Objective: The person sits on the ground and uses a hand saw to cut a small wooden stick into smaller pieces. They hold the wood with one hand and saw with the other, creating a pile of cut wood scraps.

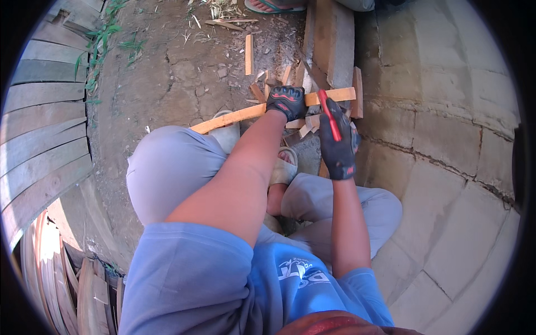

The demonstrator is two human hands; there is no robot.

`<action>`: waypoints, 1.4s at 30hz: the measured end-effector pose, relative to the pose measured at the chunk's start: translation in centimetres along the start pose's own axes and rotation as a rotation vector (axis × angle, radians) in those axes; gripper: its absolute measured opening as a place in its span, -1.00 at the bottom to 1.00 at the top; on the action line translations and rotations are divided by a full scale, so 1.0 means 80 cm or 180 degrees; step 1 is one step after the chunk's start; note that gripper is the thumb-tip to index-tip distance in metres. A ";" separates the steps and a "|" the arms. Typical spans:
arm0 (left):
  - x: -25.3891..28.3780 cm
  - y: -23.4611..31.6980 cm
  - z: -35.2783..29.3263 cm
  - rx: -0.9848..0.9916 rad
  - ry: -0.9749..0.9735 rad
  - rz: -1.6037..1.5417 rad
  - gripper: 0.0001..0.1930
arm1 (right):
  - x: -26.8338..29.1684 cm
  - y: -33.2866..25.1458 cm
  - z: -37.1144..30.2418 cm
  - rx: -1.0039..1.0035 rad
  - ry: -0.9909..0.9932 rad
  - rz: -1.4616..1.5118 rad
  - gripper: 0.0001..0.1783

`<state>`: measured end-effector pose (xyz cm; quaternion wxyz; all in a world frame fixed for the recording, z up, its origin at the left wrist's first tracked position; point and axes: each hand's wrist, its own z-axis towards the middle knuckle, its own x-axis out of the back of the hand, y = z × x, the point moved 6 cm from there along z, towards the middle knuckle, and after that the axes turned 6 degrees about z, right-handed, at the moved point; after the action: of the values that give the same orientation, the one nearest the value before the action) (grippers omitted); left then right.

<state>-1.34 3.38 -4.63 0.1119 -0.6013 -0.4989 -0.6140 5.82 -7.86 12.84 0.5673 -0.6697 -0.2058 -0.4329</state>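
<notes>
My left hand point(286, 103), in a black glove with red marks, is closed over a long, narrow wooden strip point(229, 119) and presses it down. The strip runs from beside my left knee to the right, its right end past both hands. In my gloved right hand point(339, 146) is a handsaw point(329, 115) with a red handle. Its thin grey blade points away from me and up to the left, and the handle's front end overlaps the strip in view. Whether the teeth touch the wood I cannot tell. Short wood offcuts point(304, 129) lie beneath the strip.
A thick wooden beam point(339, 47) lies ahead, beside a cracked block wall point(430, 128) on the right. A loose wood piece point(249, 54) and shavings point(226, 10) lie on the dirt ground. Another person's sandalled foot point(273, 5) is at the far edge. Planks point(47, 117) line the left.
</notes>
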 end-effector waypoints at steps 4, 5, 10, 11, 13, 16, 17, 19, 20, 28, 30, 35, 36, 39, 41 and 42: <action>0.007 -0.003 0.003 0.0030 -0.0166 -0.0083 -0.64 | -0.029 0.011 0.039 0.0290 0.0188 0.0698 -0.55; 0.006 -0.002 0.000 0.0049 -0.0242 -0.0090 -0.63 | -0.028 0.014 0.031 0.0207 0.0167 0.0516 -0.54; -0.009 -0.015 0.006 0.0086 -0.0233 0.0008 -0.59 | 0.021 0.005 -0.047 -0.0273 0.0028 0.0169 -0.53; -0.010 -0.015 0.004 0.0064 -0.0222 0.0002 -0.59 | 0.038 -0.001 -0.077 -0.0334 0.0007 0.0160 -0.53; -0.004 -0.013 0.005 0.0021 -0.0177 0.0002 -0.59 | 0.077 -0.013 -0.145 -0.0466 -0.0027 -0.0004 -0.53; -0.009 -0.007 0.009 -0.0022 -0.0175 0.0006 -0.58 | 0.137 -0.046 -0.231 -0.0466 -0.0204 -0.0524 -0.55; -0.005 -0.016 0.004 0.0064 -0.0161 0.0047 -0.58 | 0.149 -0.053 -0.242 -0.0410 -0.0277 -0.0478 -0.55; 0.001 -0.010 0.002 0.0034 -0.0153 0.0092 -0.59 | 0.157 -0.063 -0.258 -0.0459 -0.0317 -0.0462 -0.54; 0.003 -0.010 0.000 0.0042 -0.0142 0.0117 -0.60 | 0.157 -0.062 -0.257 -0.0396 -0.0267 -0.0463 -0.54; -0.006 -0.001 0.001 -0.0051 -0.0136 0.0053 -0.67 | 0.003 0.012 -0.019 -0.0138 -0.0027 0.0025 -0.52; 0.006 0.000 -0.003 -0.0003 -0.0146 0.0007 -0.69 | -0.024 0.019 0.013 0.0057 0.0140 0.0308 -0.53; 0.006 -0.001 0.002 0.0002 -0.0149 0.0067 -0.65 | -0.002 0.020 -0.006 -0.0063 0.0107 0.0187 -0.57; 0.008 -0.005 0.005 0.0043 -0.0148 0.0081 -0.64 | 0.014 0.015 -0.026 -0.0059 0.0117 0.0162 -0.56; 0.002 -0.009 0.002 0.0072 -0.0281 0.0079 -0.61 | 0.070 -0.001 -0.134 -0.0072 -0.0102 -0.0298 -0.55; 0.002 -0.015 0.003 0.0139 -0.0357 0.0107 -0.57 | 0.119 -0.027 -0.201 0.0002 -0.0277 -0.0564 -0.53; -0.005 -0.011 0.007 0.0114 -0.0286 0.0049 -0.58 | 0.145 -0.044 -0.227 -0.0021 -0.0293 -0.0618 -0.51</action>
<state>-1.51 4.04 -5.49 0.1049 -0.6300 -0.5096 -0.5765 3.10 -26.43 24.02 0.5104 -0.6676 -0.2942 -0.4552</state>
